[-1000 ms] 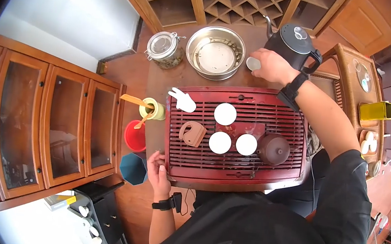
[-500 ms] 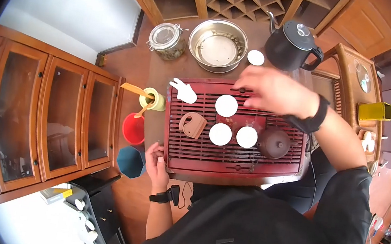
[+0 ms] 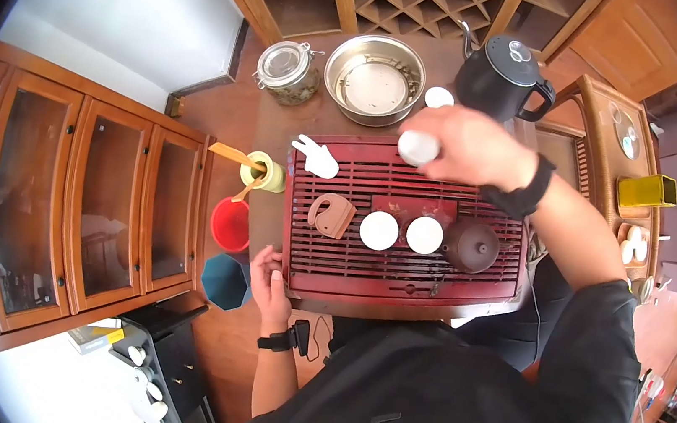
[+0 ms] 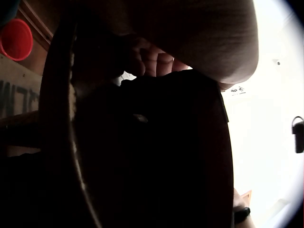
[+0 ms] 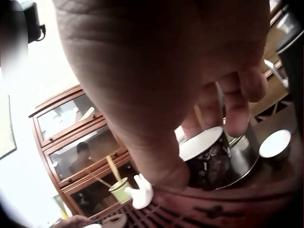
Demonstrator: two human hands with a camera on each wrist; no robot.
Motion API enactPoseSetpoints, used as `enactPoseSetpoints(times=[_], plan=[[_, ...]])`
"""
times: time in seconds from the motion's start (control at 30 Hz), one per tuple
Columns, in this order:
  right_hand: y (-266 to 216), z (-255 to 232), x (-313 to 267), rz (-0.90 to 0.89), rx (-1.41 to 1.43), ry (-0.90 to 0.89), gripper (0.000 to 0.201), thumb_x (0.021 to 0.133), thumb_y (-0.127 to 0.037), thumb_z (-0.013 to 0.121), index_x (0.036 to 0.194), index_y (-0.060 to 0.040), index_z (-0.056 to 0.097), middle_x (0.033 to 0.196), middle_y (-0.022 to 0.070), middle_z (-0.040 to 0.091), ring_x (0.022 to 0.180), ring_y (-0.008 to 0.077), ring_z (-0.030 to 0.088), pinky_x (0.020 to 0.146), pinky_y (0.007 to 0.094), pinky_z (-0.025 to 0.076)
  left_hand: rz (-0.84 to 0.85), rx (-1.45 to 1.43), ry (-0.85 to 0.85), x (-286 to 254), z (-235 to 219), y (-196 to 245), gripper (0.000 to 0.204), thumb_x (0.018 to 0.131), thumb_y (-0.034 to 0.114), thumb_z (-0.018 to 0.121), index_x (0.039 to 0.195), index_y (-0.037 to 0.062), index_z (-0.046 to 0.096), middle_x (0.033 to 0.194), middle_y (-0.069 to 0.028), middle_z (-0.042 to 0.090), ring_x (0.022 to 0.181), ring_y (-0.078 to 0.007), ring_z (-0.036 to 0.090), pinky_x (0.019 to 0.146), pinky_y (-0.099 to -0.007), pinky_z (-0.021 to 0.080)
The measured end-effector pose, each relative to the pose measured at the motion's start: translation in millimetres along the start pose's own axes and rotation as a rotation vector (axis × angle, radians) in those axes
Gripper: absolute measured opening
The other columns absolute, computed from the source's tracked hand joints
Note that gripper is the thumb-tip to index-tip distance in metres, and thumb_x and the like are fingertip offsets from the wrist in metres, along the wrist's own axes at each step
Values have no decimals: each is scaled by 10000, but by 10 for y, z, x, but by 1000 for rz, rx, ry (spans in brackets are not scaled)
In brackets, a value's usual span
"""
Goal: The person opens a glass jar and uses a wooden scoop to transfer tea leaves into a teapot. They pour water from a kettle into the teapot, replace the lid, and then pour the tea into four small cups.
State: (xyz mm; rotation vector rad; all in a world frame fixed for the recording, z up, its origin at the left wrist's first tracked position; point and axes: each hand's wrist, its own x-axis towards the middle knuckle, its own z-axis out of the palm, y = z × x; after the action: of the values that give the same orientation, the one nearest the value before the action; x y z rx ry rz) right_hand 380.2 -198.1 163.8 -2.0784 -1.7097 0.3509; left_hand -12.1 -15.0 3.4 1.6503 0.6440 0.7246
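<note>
My right hand (image 3: pixel 477 148) grips a small teacup (image 3: pixel 418 148) between thumb and fingers over the far edge of the red slatted tea tray (image 3: pixel 328 296). In the right wrist view this teacup (image 5: pixel 211 166) has a dark patterned outside and a white inside. Two more teacups (image 3: pixel 379 231) sit on the tray beside a dark brown teapot (image 3: pixel 472 246). Another teacup (image 3: pixel 439 98) stands beyond the tray. At the tray's near left corner rests my left hand (image 3: pixel 268 287), its fingers loosely bent and holding nothing; the left wrist view is mostly dark.
A white hand-shaped figure (image 3: pixel 317 158) and a brown clay figure (image 3: pixel 332 215) occupy the tray's left side. Behind are a glass jar (image 3: pixel 288 74), a steel pot (image 3: pixel 369 118) and a black kettle (image 3: pixel 494 83). Left stand a tool holder (image 3: pixel 273 176) and red bucket (image 3: pixel 231 225).
My right hand put a teacup down beyond the tray near the kettle, came back, and picked up the far teacup from the tray, moving it away from me. My left hand stayed at the corner.
</note>
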Motion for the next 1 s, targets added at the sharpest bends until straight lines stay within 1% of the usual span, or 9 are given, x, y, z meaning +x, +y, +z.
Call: enactPoseSetpoints(times=[0.1,0.13,0.23,0.33,0.53,0.63,0.83,0.93,1.0], plan=[[274,-191,-130,295,-125,109,519,730,-225,779,1212,-67,671,1149,179,702,1069,363,669,937,433,537,0,24,-9,-1,-3,38,407,1022,165,495,1384,-22,485,1145,-87,592,913,-123,533,870,-273,455],[374,-223,-134,396,-138,66,499,746,-242,773,1204,-66,679,1097,191,715,1042,371,678,914,440,540,-1,33,-18,1,2,58,409,1025,165,479,1387,-25,480,1144,-91,587,937,-131,543,892,-278,455],[551,-157,-141,582,-135,36,428,783,-303,771,1119,-49,693,1032,196,727,1008,370,692,879,440,549,3,49,-24,6,12,88,409,1023,159,474,1389,-24,479,1145,-93,589,948,-138,552,906,-286,458],[689,-33,-117,701,-187,-11,435,781,-342,790,1080,-39,699,1034,196,730,1011,367,696,880,435,550,-11,-19,-4,-1,21,50,416,1014,167,531,1382,-21,483,1154,-80,593,874,-108,516,835,-262,446],[709,46,-67,793,-260,-111,479,794,-401,811,1086,-36,706,1048,182,738,1025,344,706,881,430,559,-9,-18,-3,0,12,29,415,1010,149,529,1386,-19,482,1158,-85,592,868,-108,518,847,-266,449],[758,124,-98,788,-231,-37,485,759,-401,830,1029,-19,703,979,213,733,959,395,704,849,466,559,-8,-6,-8,3,8,35,415,1012,146,525,1389,-21,480,1162,-90,592,871,-111,520,851,-269,450],[658,109,-111,795,-290,-56,548,784,-457,828,1104,-37,682,965,204,736,961,385,709,838,471,564,1,-34,-5,-2,14,29,413,1013,129,511,1395,-23,476,1167,-96,593,881,-118,526,864,-273,453],[575,54,-119,791,-334,-117,511,838,-459,788,1117,-44,679,1039,174,731,1009,349,709,872,436,566,0,-33,-12,-4,9,16,412,1012,119,502,1398,-22,474,1167,-94,592,882,-118,525,865,-273,453],[483,-2,-148,707,-406,-6,489,861,-451,768,1111,-39,682,1021,171,721,1001,348,701,864,437,561,-2,-17,-16,-3,-8,12,412,1020,138,488,1398,-25,472,1164,-95,588,903,-124,536,868,-274,456]])
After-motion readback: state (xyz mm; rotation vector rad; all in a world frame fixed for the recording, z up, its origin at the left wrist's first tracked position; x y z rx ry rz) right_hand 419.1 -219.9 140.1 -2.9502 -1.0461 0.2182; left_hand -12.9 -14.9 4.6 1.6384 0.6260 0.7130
